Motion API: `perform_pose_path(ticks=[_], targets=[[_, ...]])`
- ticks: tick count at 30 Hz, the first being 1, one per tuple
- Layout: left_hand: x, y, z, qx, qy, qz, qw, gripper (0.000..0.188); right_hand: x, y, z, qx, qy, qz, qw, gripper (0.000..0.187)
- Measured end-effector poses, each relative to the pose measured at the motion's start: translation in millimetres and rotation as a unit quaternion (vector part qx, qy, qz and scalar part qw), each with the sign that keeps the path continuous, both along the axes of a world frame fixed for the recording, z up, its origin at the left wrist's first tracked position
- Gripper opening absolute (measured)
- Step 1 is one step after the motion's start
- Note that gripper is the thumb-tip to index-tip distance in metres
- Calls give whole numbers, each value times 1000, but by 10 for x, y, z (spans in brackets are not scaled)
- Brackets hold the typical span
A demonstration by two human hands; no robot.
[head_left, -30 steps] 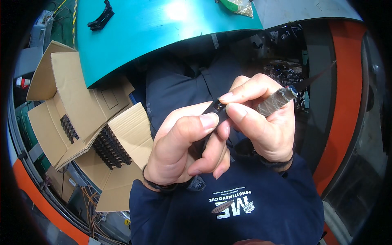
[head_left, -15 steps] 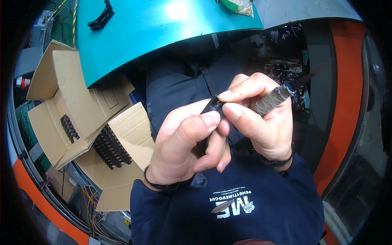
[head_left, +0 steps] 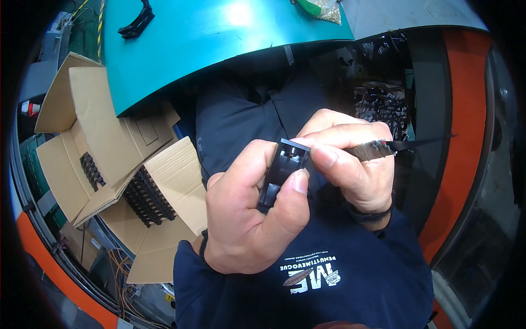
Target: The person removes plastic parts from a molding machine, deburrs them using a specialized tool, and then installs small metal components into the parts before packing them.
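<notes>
My left hand (head_left: 249,214) is closed round a black plastic part (head_left: 280,171), its thumb pressed on the side. The part is tilted, with its recessed, boxy inner side facing up. Thumb and index finger of my right hand (head_left: 350,159) touch the part's upper right corner. Tucked in that same hand is a knife (head_left: 373,150) with a grey tape-wrapped handle; its thin dark blade points right, away from the part. The fingers hide the rest of the handle and the part's lower end.
Ahead is a turquoise tabletop (head_left: 186,60) with a similar black part (head_left: 137,21) and a clear bag of small pieces (head_left: 329,11). To the left, an open cardboard box (head_left: 101,126) holds rows of black parts (head_left: 147,197). An orange post (head_left: 466,104) stands at right.
My left hand has turned the black part so its hollow side shows. My right fingers have shifted to its upper corner, and the knife has swung to lie nearly level.
</notes>
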State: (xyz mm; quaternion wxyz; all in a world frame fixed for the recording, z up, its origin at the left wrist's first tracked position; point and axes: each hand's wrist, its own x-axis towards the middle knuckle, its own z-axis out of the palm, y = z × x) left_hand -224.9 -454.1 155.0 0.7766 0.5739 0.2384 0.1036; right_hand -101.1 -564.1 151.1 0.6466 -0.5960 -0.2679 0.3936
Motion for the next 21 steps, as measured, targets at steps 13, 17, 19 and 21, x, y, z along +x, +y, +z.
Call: perform_pose_path(ticks=[13,17,19,21], targets=[[-52,33,12,-4,55,-8,998,13,-17,0,-72,7,-9,-8,1000,12],[-41,46,12,2,71,-16,997,13,-19,-8,-74,-12,-13,-8,1000,11],[-39,58,22,7,80,-21,997,13,-20,-10,-70,-18,-14,-5,1000,11],[-37,68,22,12,86,-24,996,12,-12,-12,-78,-18,-16,0,1000,11]])
